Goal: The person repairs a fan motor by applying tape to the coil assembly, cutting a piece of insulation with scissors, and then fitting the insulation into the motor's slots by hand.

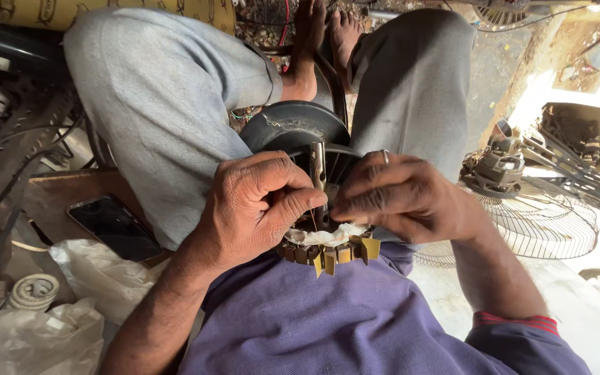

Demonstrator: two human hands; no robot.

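While both hands pinch (seemingly) thin wire, the stator sits beneath.

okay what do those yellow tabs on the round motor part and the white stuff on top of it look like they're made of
The yellow tabs look like thin stiff insulating paper or plastic sheet: flat, matte, sharply folded. The white stuff looks like soft cloth or tape, crumpled and matte; which one is unclear. Both sit on the round motor part.

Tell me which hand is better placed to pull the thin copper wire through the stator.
Likely the left hand: its fingertips pinch the thin copper wire above the round metal stator, while the right hand steadies it.
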